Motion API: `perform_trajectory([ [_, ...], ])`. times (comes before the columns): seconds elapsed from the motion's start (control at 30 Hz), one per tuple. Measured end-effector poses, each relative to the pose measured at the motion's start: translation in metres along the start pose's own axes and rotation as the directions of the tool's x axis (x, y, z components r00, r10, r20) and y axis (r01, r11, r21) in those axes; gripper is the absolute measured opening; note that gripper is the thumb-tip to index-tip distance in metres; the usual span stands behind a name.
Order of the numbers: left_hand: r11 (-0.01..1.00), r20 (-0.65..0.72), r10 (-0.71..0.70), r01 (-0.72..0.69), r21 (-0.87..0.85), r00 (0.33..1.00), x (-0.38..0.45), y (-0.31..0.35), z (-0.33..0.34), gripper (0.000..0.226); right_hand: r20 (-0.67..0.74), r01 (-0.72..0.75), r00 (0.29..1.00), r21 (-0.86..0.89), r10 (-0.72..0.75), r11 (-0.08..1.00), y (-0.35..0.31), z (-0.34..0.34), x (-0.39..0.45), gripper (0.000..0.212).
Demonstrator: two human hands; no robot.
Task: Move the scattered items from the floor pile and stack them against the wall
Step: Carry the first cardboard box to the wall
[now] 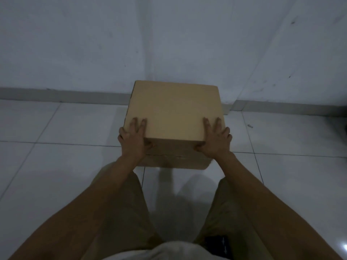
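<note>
A plain brown cardboard box stands in front of me, close to the corner of two white walls. It sits on what looks like a second cardboard box, of which only the front strip shows. My left hand lies on the top box's near left corner, with straight fingers on its top and side and the thumb on its front face. My right hand lies the same way on the near right corner. Both of my forearms reach forward from below.
The floor is white glossy tile, with a grey baseboard along the walls. A small bit of debris lies on the tiles to the right of the box. My legs in khaki trousers fill the lower frame.
</note>
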State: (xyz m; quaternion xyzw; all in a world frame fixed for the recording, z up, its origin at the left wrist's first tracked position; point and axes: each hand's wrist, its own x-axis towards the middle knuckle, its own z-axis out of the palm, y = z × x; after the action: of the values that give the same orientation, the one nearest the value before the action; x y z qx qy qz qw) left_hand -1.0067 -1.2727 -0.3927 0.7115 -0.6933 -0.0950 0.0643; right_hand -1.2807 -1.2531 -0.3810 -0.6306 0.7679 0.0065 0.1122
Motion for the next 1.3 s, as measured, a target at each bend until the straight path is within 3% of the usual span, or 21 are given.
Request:
perform_trajectory([
  [0.2, 0.995, 0.078, 0.087, -0.092, 0.051, 0.993, 0.030, 0.017, 0.001, 0.089, -0.058, 0.078, 0.995, -0.052, -0.081, 0.996, 0.019, -0.007, 0.015, 0.107],
  [0.33, 0.967, 0.104, 0.178, -0.193, 0.165, 0.979, 0.054, 0.026, 0.005, 0.099, -0.058, 0.067, 0.996, -0.064, -0.071, 0.996, 0.028, -0.010, 0.035, 0.107],
  [0.43, 0.958, 0.111, 0.213, -0.230, 0.171, 0.971, 0.062, 0.032, 0.007, 0.092, -0.049, 0.065, 0.997, -0.050, -0.067, 0.997, 0.036, -0.014, 0.047, 0.108],
  [1.3, 0.961, 0.050, 0.233, -0.238, 0.143, 0.971, 0.085, 0.071, 0.017, 0.081, -0.016, 0.005, 1.000, -0.003, -0.005, 1.000, 0.064, -0.030, 0.094, 0.117],
])
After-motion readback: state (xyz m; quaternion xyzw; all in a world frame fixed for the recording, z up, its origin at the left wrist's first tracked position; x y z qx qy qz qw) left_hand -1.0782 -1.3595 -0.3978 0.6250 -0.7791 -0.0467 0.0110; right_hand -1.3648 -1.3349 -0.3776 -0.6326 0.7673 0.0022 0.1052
